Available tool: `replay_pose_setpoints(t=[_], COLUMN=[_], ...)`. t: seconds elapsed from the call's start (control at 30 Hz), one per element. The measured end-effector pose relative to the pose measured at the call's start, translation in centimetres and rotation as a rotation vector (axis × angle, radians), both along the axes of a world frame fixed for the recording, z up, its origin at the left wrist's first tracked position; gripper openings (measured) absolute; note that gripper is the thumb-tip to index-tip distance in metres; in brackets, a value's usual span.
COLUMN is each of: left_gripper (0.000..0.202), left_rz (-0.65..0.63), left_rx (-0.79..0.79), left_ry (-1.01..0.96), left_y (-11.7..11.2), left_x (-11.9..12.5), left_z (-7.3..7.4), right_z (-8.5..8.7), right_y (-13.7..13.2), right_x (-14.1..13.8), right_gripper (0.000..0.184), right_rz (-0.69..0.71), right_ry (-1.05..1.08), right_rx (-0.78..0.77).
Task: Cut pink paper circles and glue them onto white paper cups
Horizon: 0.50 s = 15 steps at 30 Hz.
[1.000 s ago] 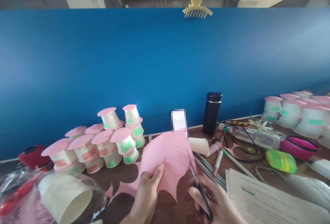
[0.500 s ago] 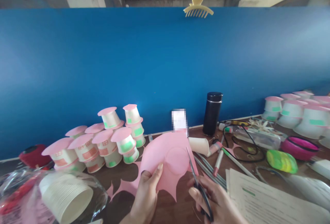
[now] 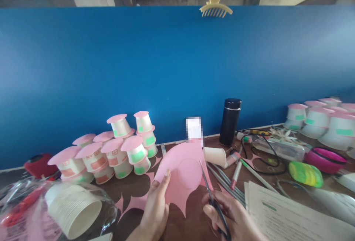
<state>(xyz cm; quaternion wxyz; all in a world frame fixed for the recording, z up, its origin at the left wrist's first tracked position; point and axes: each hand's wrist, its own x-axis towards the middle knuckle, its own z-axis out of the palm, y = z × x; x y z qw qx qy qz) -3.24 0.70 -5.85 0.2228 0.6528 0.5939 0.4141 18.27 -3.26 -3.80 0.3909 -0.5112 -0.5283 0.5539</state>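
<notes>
My left hand (image 3: 158,202) grips a sheet of pink paper (image 3: 172,159) at its left side, thumb on top and fingers beneath. A faint round outline (image 3: 189,173) shows on the paper, and its lower edge is cut into curved points. My right hand (image 3: 226,209) is closed around black-handled scissors (image 3: 212,198). Their blades point up and away, along the paper's right side, where a narrow pink strip hangs to the right of the blade. Whether the blades are parted is hard to see. Pink offcuts (image 3: 137,203) lie on the table beside my left hand.
Stacked paper cups with pink tops (image 3: 133,144) stand at the left, more (image 3: 318,117) at the far right. Bagged white cups (image 3: 83,211) lie front left. A black flask (image 3: 230,122), a loose cup (image 3: 215,156), markers (image 3: 235,174) and printed sheets (image 3: 280,215) are to the right.
The pink paper has turned slightly, its lower point shifting left. My left thumb has moved a little up and left on it. The scissors stay at the right side; the whole view has shifted slightly.
</notes>
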Motion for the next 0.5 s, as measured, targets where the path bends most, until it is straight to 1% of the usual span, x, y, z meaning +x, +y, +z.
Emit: replay_pose_setpoints(t=[0.17,0.23,0.37,0.47,0.5], left_gripper=[0.084,0.083,0.082,0.081,0.080], left_rz=[-0.011,-0.019,-0.010,0.009,0.017], left_rx=[-0.016,-0.008,-0.001,-0.035,-0.053], left_ry=[0.095,0.098,0.025,-0.050,-0.103], left_y=[-0.01,-0.03,0.07,0.13,0.11], left_x=[-0.04,-0.01,0.13,0.27,0.30], left_z=[0.18,0.26,0.29,0.50,0.63], right_z=[-0.32,-0.25,0.13,0.28,0.26], right_y=[0.14,0.15,0.01,-0.07,-0.06], right_x=[0.05,0.07,0.09,0.05,0.02], right_gripper=[0.054,0.052,0.051,0.051,0.051], right_rz=[-0.018,-0.012,0.000,0.006,0.004], right_ry=[-0.022,-0.030,-0.051,-0.044,-0.040], right_rx=[-0.017,-0.015,0.008,0.006,0.003])
